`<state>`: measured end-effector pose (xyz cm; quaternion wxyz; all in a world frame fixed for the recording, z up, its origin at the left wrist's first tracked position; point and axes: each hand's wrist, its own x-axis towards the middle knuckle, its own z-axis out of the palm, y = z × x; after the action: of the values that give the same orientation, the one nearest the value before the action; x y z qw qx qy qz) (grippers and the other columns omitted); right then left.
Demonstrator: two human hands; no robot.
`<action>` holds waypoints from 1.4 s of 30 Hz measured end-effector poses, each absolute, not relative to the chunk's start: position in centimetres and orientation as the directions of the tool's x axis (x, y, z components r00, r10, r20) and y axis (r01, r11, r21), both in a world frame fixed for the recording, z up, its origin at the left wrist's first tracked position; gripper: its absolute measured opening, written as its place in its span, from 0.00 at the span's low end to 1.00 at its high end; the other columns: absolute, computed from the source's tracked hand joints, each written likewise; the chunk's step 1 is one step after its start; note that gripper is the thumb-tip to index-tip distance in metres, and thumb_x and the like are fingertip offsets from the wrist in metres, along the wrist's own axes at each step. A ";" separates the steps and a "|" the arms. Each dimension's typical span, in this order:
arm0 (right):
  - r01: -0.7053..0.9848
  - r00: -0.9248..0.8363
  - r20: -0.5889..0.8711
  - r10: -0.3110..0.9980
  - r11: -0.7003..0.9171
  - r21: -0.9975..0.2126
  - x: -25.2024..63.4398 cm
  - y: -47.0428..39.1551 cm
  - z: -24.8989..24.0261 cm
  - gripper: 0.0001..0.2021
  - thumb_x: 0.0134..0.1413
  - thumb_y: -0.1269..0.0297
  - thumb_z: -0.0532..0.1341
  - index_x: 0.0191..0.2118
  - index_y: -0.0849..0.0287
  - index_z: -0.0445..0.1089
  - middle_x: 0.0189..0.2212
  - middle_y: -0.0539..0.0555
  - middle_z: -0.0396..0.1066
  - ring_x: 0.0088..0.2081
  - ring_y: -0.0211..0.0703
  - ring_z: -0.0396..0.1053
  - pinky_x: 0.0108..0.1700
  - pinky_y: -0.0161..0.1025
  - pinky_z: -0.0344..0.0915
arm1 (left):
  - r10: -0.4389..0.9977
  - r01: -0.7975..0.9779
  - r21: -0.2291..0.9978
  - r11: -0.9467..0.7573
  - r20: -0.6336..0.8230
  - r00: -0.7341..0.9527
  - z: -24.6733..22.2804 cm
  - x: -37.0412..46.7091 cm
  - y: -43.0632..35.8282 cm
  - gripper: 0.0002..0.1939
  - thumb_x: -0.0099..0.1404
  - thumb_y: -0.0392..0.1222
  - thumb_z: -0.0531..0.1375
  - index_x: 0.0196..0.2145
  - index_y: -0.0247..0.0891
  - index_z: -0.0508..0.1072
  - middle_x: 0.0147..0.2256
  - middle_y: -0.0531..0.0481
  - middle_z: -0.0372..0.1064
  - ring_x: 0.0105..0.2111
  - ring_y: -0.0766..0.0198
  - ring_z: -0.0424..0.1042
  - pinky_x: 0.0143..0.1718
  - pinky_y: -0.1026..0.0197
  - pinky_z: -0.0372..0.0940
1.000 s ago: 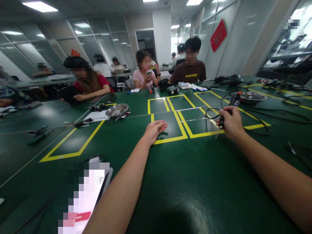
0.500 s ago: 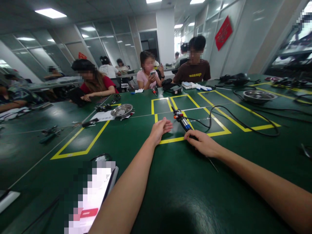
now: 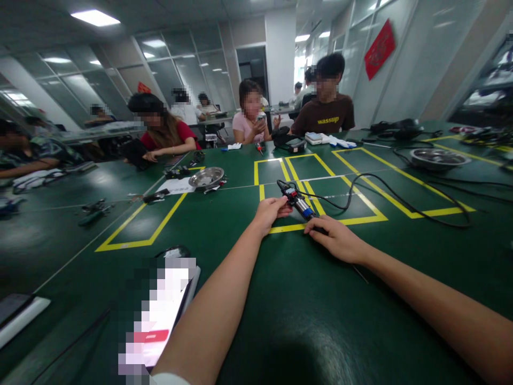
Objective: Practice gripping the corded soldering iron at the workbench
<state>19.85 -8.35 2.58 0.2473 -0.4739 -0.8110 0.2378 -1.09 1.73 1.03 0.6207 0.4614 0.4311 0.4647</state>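
A dark handheld tool (image 3: 301, 205) with a silver and blue barrel and a red part near its far end lies at a slant over the yellow-taped boxes. My right hand (image 3: 332, 236) is closed round its near end. At its far end, my left hand (image 3: 272, 214) has thumb and fingers pressed at the tool's left side; what they pinch is too small to make out. A black cable (image 3: 358, 182) curves from the far end to the right. A thin rod shows below my right wrist.
Metal bowls stand at left (image 3: 206, 178) and right (image 3: 440, 159) on the green table (image 3: 280, 310). A lit tablet (image 3: 166, 305) lies by my left forearm. Small tools (image 3: 94, 211) lie at far left. Several people sit across the table.
My left hand has gone from open beside the tool to closed at its far end. The tool's far end has tilted slightly. The whole view has shifted a little.
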 end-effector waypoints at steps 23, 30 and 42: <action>0.633 -0.439 0.200 0.876 0.460 -0.623 20.1 -8.1 2.0 0.08 0.63 0.65 0.57 0.44 0.53 0.73 0.40 0.54 0.70 0.43 0.46 0.67 0.48 0.43 0.61 | 0.982 -0.088 0.990 0.112 -0.097 0.164 1.5 -0.6 1.4 0.10 0.67 0.39 0.58 0.31 0.30 0.72 0.31 0.40 0.76 0.27 0.64 0.76 0.26 0.66 0.69; 0.644 -0.442 0.194 0.876 0.460 -0.612 19.9 -8.3 2.4 0.08 0.62 0.67 0.57 0.43 0.53 0.73 0.39 0.54 0.70 0.42 0.46 0.67 0.47 0.43 0.61 | 0.985 -0.078 0.991 0.108 -0.096 0.145 1.4 -0.6 1.6 0.09 0.65 0.37 0.58 0.28 0.30 0.72 0.26 0.44 0.74 0.23 0.66 0.74 0.24 0.66 0.68; 0.642 -0.435 0.183 0.882 0.446 -0.624 20.1 -8.1 2.3 0.09 0.62 0.66 0.57 0.44 0.53 0.73 0.40 0.54 0.69 0.42 0.45 0.67 0.48 0.42 0.61 | 0.990 -0.043 0.995 0.093 -0.088 0.107 1.6 -0.3 1.4 0.10 0.64 0.38 0.58 0.27 0.30 0.72 0.25 0.44 0.73 0.21 0.66 0.72 0.24 0.64 0.70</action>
<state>20.13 -8.12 2.29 0.2505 -0.4688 -0.8125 0.2395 -0.32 1.42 1.59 0.5598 0.4900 0.4831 0.4617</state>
